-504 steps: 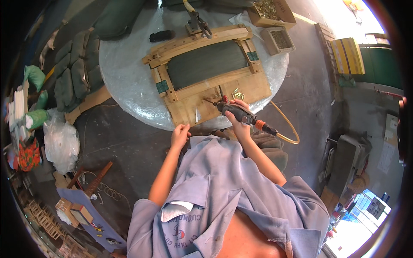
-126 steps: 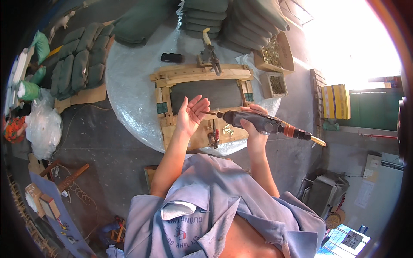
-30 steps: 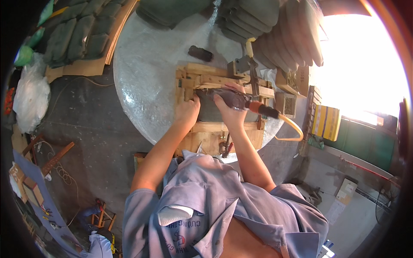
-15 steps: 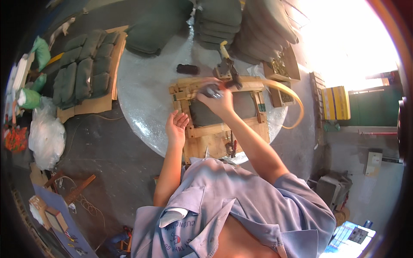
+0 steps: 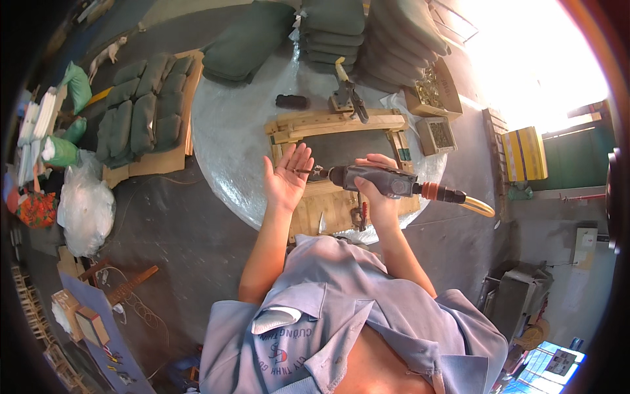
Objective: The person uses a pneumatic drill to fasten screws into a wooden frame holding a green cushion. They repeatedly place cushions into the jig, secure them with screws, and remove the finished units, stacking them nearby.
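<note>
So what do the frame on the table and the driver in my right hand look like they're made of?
Frame: looks like bare, unfinished wood, pale tan with visible grain and plain butt joints. Driver: dark grey body, probably plastic or rubber-coated, with an orange collar and a thin metal-looking bit; held in the right hand.

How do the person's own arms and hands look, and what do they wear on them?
Both forearms are bare and come up from the lower part of the picture. The left hand and the right hand wear no gloves; no ring, watch or bracelet is visible. The short sleeves of a loose, pale blue-grey work shirt end above the elbows.
</note>
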`<state>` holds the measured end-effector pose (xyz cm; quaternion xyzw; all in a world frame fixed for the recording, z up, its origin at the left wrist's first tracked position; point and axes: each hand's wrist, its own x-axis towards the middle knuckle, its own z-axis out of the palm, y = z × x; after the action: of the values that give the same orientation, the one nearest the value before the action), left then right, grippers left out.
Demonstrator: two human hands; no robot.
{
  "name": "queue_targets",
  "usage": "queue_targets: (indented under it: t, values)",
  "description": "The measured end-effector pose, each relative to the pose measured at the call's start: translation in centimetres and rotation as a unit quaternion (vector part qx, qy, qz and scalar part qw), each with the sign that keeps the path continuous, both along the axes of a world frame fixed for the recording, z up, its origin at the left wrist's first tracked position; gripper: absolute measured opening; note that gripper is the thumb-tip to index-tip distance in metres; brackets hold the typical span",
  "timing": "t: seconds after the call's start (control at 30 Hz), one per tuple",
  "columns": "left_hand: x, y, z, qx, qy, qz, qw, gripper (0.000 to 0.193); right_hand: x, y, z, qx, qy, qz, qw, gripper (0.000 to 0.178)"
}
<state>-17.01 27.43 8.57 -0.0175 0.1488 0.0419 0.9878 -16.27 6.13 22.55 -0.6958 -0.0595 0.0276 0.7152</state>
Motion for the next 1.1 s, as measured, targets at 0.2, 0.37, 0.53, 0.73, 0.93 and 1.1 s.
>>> queue_targets:
  t: [0.2,0.37,0.53,0.73,0.93,1.1]
  values:
    - [-0.7,-1.8,0.1,0.049,0.043,-0.035,0.997,0.069,-1.0,-0.9,-0.5,0.006,-0.015,-0.021,1.000,0.055]
    - [-2.5,-2.5,-1.2,0.042,0.065,-0.053,0.996,0.039,-1.5,-1.3,-0.7,0.008,-0.024,-0.031,0.999,0.053]
    - [-3.9,-2.2,-3.9,0.218,0.061,-0.110,0.968,0.030,-2.4,-1.7,-0.4,0.025,-0.004,-0.040,0.999,0.054]
    - [-3.9,-2.7,-3.1,0.220,0.052,-0.111,0.968,0.020,-2.7,-2.5,-0.8,0.032,0.006,-0.063,0.997,0.055]
    - [-3.1,-2.9,-3.1,0.158,0.085,-0.077,0.981,0.017,-2.7,-2.7,-0.8,0.039,0.020,-0.062,0.997,0.054]
    - [-2.5,-3.3,-3.5,0.157,0.105,-0.083,0.978,0.018,-2.4,-2.9,-1.3,0.032,0.011,-0.058,0.998,0.054]
